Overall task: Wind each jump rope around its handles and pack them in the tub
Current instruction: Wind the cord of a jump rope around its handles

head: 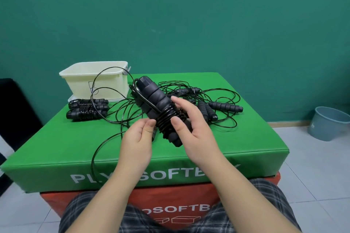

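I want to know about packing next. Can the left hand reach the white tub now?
Probably not yet: the left hand pinches the cord at the handles being wound. The white tub stands behind two wound ropes, otherwise unobstructed.

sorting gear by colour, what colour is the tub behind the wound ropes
Cream white tub, clearest in the head view.

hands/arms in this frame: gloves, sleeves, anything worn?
No gloves, and no sleeves in view: the left hand and right hand are bare, as are both forearms down to the frame's bottom edge. No watch, rings or bands show. Dark plaid shorts cover the lap below.
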{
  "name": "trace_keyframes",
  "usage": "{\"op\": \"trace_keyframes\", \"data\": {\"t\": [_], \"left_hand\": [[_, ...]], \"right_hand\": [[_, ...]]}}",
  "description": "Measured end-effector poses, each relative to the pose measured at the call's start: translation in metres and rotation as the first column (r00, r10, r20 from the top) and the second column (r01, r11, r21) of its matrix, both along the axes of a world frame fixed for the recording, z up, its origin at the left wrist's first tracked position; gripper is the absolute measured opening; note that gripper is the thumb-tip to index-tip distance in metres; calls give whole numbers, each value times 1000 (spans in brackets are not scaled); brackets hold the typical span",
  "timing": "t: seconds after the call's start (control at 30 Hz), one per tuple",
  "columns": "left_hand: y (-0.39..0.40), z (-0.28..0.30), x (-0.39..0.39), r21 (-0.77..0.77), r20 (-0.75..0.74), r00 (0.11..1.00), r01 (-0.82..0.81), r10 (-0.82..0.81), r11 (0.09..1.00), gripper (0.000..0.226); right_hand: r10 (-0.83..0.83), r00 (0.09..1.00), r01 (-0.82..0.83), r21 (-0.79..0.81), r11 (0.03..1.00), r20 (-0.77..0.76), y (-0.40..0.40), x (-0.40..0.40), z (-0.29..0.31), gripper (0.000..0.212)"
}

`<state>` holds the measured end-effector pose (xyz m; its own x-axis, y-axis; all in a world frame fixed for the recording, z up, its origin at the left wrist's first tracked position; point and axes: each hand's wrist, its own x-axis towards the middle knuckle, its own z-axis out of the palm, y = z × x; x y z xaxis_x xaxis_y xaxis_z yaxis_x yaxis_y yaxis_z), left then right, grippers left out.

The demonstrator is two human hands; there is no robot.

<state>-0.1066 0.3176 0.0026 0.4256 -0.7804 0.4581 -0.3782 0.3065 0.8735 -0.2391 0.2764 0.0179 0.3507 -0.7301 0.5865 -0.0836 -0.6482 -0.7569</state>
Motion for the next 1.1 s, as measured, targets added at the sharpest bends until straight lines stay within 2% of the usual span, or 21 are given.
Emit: {"op": "trace_keyframes", "data": {"t": [0.07, 0.17, 0.23, 0.3, 0.37, 0.43, 0.53, 0.67, 0.77, 0.87, 0.93, 1.03, 1.1], "left_hand": [[3, 1, 1, -3, 34, 999, -37, 37, 999, 33], [4, 2, 2, -11, 26, 997, -76, 76, 997, 43], [5, 3, 1, -19, 2, 997, -79, 79, 997, 41], [4, 2, 0, -4, 11, 998, -56, 56, 998, 33], [3, 2, 1, 4, 63, 998, -19, 18, 1000, 21], [3, 0, 3, -16, 169, 985, 24, -21, 1000, 20], [3, -2, 5, -37, 246, 961, 138, -125, 990, 10], [3, -6, 11, -7, 259, 918, 314, -301, 950, 27], [1, -9, 16, -12, 276, 933, 244, -231, 970, 24], [-5, -13, 16, 14, 153, 971, 186, -186, 982, 11], [-6, -14, 13, 14, 19, 974, 225, -225, 974, 34], [-3, -11, 3, -15, -164, 912, 379, -376, 925, 73], [-2, -7, -1, -63, -229, 885, 401, -405, 914, 77]], "right_hand": [[-22, 1000, 19, -112, 993, -20, -3, -1, -1, 34], [-67, 994, 59, -95, 994, -87, -5, -2, -2, 39], [-87, 981, 76, -72, 994, -175, -4, -1, -4, 52], [-95, 960, 73, -92, 993, -264, -2, -1, -8, 78], [-127, 934, 98, -101, 990, -333, -4, -3, -10, 94], [-188, 914, 158, -109, 981, -360, -8, -6, -11, 99], [-191, 940, 177, -73, 982, -284, -9, -9, -8, 94], [-106, 988, 113, 58, 992, -109, -10, -13, -2, 88], [4, 1000, -8, 179, 984, 22, -6, -13, 1, 78], [109, 988, -138, 294, 946, 113, 2, -13, 6, 68], [167, 978, -199, 303, 932, 128, 6, -15, 11, 66], [259, 960, -281, 328, 902, 109, 8, -13, 14, 61], [313, 940, -341, 367, 865, 136, 9, -10, 13, 57]]}}
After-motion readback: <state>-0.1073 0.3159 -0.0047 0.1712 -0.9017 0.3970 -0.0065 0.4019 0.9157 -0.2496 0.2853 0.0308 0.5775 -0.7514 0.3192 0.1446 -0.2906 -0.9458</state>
